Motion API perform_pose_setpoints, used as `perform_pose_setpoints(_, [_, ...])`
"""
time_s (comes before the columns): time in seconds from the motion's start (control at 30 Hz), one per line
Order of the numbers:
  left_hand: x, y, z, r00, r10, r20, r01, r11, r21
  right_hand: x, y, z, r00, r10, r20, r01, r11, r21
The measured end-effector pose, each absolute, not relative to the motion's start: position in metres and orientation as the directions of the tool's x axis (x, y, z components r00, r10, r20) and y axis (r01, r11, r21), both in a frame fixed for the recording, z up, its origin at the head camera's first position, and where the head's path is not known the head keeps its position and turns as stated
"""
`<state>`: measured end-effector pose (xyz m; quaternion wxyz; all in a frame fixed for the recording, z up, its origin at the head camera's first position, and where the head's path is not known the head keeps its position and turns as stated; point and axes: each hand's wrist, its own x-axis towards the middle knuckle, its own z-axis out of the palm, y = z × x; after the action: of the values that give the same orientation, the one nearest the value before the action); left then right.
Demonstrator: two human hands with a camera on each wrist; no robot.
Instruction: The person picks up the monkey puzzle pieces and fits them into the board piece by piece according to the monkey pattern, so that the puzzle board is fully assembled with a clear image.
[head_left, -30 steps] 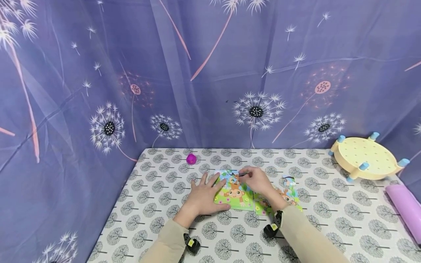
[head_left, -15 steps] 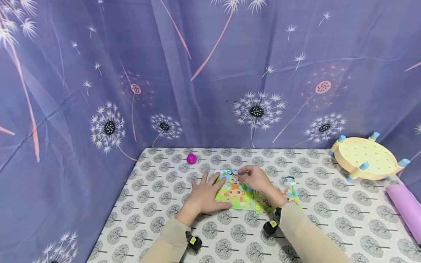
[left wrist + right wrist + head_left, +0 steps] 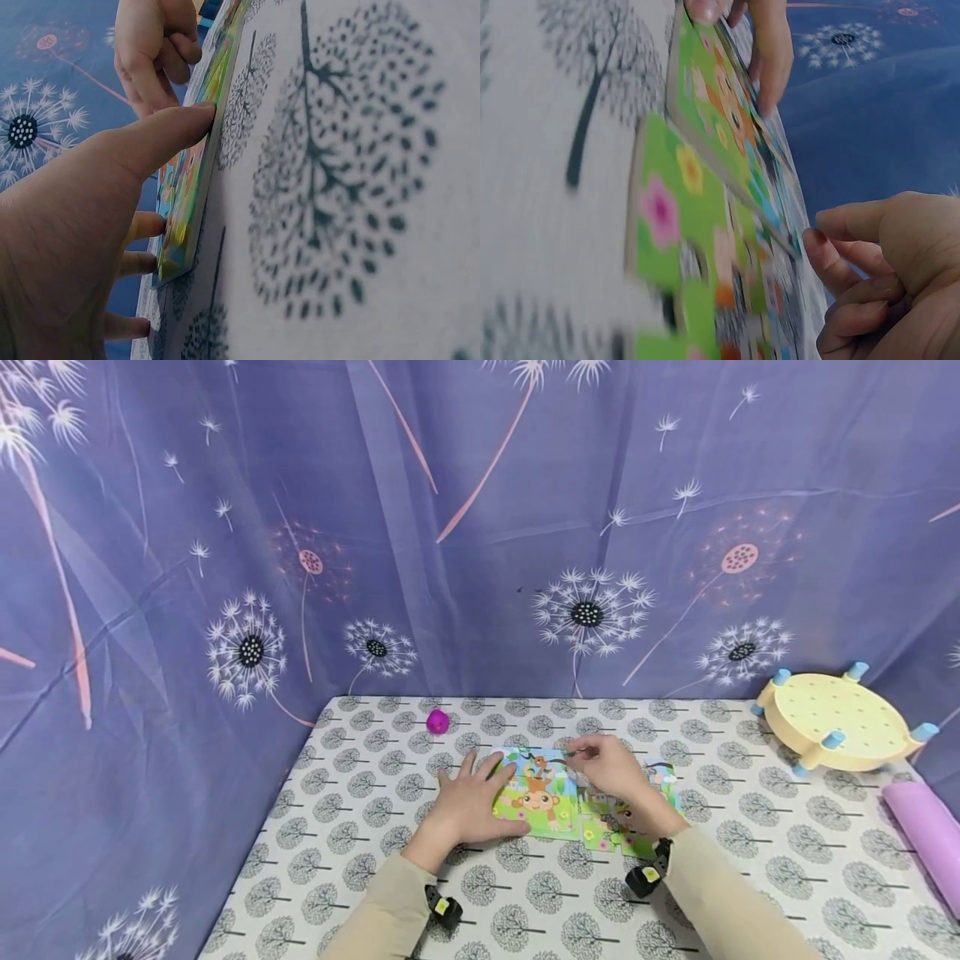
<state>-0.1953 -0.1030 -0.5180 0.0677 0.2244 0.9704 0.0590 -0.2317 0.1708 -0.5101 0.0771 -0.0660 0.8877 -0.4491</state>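
A jigsaw puzzle [image 3: 536,814] with a monkey on green and blue ground lies flat on the cloth. My left hand [image 3: 467,810] rests with spread fingers over its left side, the thumb [image 3: 180,124] along the near edge. At the puzzle's upper right corner is my right hand [image 3: 611,770]. In the right wrist view its thumb and index finger [image 3: 851,223] come close together, the other fingers loosely curled, and no piece shows between them. Just right of the puzzle, partly under the right forearm, lie several jigsaw pieces [image 3: 667,202], some side by side with gaps between them.
A small purple toy [image 3: 437,722] sits at the back left of the table. At the far right stand a pale yellow oval stool with blue feet [image 3: 836,718] and a pink roll [image 3: 926,843]. A patterned curtain [image 3: 480,568] hangs behind the tree-print cloth [image 3: 360,818].
My right hand has moved right from the puzzle's upper middle to its upper right corner, uncovering a monkey and branch picture there. The left hand stays nearly still.
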Motion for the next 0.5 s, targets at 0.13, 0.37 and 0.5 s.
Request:
perform_pose_setpoints(0.13, [-0.195, -0.102, -0.517, -0.89, 0.442, -0.109, 0.427, 0.894, 0.139, -0.228, 0.191, -0.509, -0.985, -0.168, -0.045, -0.072, 0.625, -0.777])
perform_pose_setpoints(0.37, [-0.194, -0.1, -0.518, -0.89, 0.445, -0.098, 0.433, 0.893, 0.123, -0.217, 0.232, -0.508, -0.991, -0.129, -0.02, -0.066, 0.628, -0.776])
perform_pose_setpoints(0.5, [-0.195, -0.1, -0.52, -0.89, 0.446, -0.093, 0.435, 0.892, 0.12, -0.211, 0.256, -0.509, -0.995, -0.1, 0.005, -0.067, 0.624, -0.778])
